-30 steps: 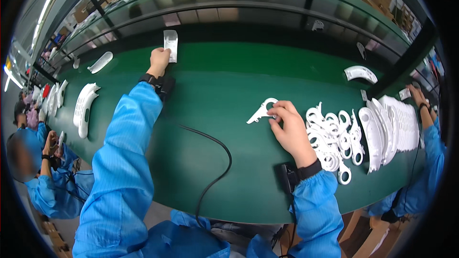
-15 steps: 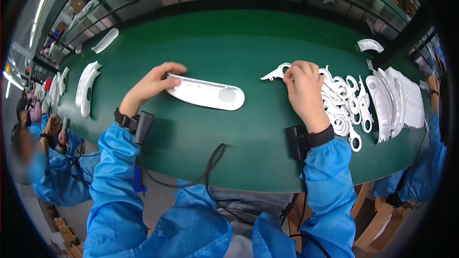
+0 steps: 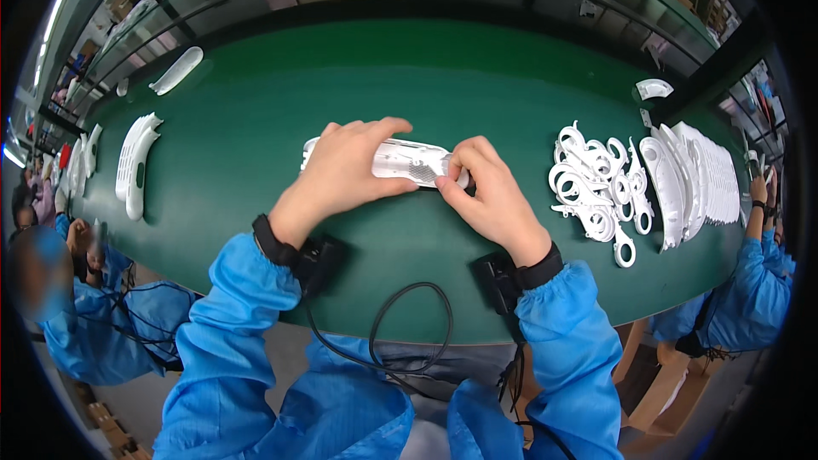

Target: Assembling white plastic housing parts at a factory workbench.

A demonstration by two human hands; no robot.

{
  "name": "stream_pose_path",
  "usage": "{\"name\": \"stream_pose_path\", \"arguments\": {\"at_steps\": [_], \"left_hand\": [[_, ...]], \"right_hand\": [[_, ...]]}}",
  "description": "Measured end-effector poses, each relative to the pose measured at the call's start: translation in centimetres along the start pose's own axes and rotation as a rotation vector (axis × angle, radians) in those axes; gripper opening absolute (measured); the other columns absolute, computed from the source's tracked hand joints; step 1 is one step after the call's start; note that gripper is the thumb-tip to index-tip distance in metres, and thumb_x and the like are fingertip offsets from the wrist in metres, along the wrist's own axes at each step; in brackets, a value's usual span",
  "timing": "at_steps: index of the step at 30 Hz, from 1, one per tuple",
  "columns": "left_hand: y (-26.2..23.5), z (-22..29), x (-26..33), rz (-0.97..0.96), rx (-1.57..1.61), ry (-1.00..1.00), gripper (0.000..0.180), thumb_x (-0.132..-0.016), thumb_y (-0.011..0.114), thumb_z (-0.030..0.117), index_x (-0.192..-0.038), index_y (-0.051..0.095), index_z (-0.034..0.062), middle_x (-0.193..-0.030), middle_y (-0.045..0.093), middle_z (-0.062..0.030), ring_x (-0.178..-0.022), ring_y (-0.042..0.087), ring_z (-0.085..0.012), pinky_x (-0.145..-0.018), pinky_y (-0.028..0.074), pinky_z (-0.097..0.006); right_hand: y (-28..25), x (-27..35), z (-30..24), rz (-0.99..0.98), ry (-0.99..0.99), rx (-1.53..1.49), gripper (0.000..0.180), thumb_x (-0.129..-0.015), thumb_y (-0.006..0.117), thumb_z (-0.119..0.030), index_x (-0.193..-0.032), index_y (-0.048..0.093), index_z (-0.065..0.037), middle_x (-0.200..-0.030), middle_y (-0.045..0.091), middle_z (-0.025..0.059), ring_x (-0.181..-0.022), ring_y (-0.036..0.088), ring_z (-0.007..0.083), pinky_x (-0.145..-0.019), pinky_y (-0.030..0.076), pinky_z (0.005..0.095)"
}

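In front of me a long white plastic shell (image 3: 399, 156) lies on the green table, its ribbed inner side up and a grille of small holes near its right end. My left hand (image 3: 341, 162) spans the shell, thumb at the near edge and index finger stretched over the far edge; the other fingers are mostly hidden. At the right end my right hand (image 3: 490, 192) is closed in a pinch on a small white plastic ring part (image 3: 464, 177), largely covered by the fingers and touching the shell.
To the right lie a heap of white ring-ended parts (image 3: 596, 175) and a stack of white shells (image 3: 703, 175). Nested white shells (image 3: 136, 166) and a single shell (image 3: 177, 71) lie left. A black cable (image 3: 409, 290) loops near the table edge. Co-workers sit on both sides.
My right hand has moved left from the heap to the shell's right end, bringing a ring part from the heap's left side. My left hand has slid right along the shell.
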State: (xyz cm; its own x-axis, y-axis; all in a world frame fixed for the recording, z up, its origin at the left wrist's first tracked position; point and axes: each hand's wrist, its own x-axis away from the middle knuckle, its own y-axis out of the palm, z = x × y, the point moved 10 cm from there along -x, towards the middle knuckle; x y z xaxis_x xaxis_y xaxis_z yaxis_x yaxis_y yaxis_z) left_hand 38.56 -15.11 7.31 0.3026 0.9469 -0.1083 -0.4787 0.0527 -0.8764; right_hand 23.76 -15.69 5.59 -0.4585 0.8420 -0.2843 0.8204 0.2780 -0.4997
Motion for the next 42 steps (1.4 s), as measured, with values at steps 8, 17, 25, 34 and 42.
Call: {"name": "stream_pose_path", "arguments": {"at_steps": [8, 17, 25, 34, 42], "left_hand": [[0.4, 0.9, -0.1, 0.105, 0.163, 0.124, 0.028, -0.077, 0.075, 0.019, -0.104, 0.07, 0.011, -0.101, 0.07, -0.003, -0.09, 0.064, -0.0232, -0.079, 0.04, -0.035], [-0.3, 2.2, 0.9, 0.394, -0.023, 0.193, 0.009, -0.079, 0.073, 0.01, -0.087, 0.074, 0.014, -0.087, 0.068, 0.0037, -0.075, 0.061, -0.0158, -0.069, 0.038, -0.032], [-0.5, 2.6, 1.0, 0.416, -0.069, 0.197, 0.011, -0.076, 0.073, 0.007, -0.086, 0.074, 0.0104, -0.087, 0.068, 0.0022, -0.074, 0.061, -0.0153, -0.07, 0.039, -0.031], [-0.3, 3.0, 0.5, 0.244, -0.094, 0.197, 0.032, -0.074, 0.077, 0.023, -0.103, 0.07, 0.0128, -0.096, 0.065, -0.0019, -0.084, 0.059, -0.0206, -0.073, 0.039, -0.035], [0.4, 3.0, 0.0, 0.185, -0.084, 0.195, 0.035, -0.072, 0.077, 0.027, -0.104, 0.071, 0.0158, -0.106, 0.062, -0.0045, -0.09, 0.06, -0.0226, -0.076, 0.039, -0.036]], "right_hand": [[-0.5, 0.5, -1.6, 0.02, -0.084, 0.245, 0.027, -0.08, 0.076, -0.022, -0.089, 0.062, -0.001, -0.096, 0.057, 0.0107, -0.084, 0.059, 0.0296, -0.071, 0.051, 0.0378], [-0.8, 0.7, -3.5, 0.075, -0.169, 0.416, 0.022, -0.077, 0.076, -0.015, -0.092, 0.066, -0.003, -0.099, 0.059, 0.008, -0.09, 0.055, 0.0262, -0.077, 0.049, 0.038], [0.0, 1.3, -3.9, 0.05, -0.207, 0.452, 0.018, -0.079, 0.07, -0.012, -0.095, 0.067, -0.003, -0.098, 0.063, 0.0065, -0.093, 0.057, 0.0242, -0.084, 0.043, 0.0374], [1.2, 1.2, -3.1, 0.05, -0.037, 0.552, 0.016, -0.081, 0.061, -0.005, -0.096, 0.063, -0.001, -0.102, 0.067, 0.01, -0.094, 0.057, 0.0257, -0.082, 0.038, 0.0409], [1.2, 1.4, -3.5, 0.06, -0.072, 0.689, 0.008, -0.081, 0.061, -0.006, -0.089, 0.062, -0.004, -0.093, 0.064, 0.0079, -0.092, 0.055, 0.0235, -0.085, 0.035, 0.0415]]}}
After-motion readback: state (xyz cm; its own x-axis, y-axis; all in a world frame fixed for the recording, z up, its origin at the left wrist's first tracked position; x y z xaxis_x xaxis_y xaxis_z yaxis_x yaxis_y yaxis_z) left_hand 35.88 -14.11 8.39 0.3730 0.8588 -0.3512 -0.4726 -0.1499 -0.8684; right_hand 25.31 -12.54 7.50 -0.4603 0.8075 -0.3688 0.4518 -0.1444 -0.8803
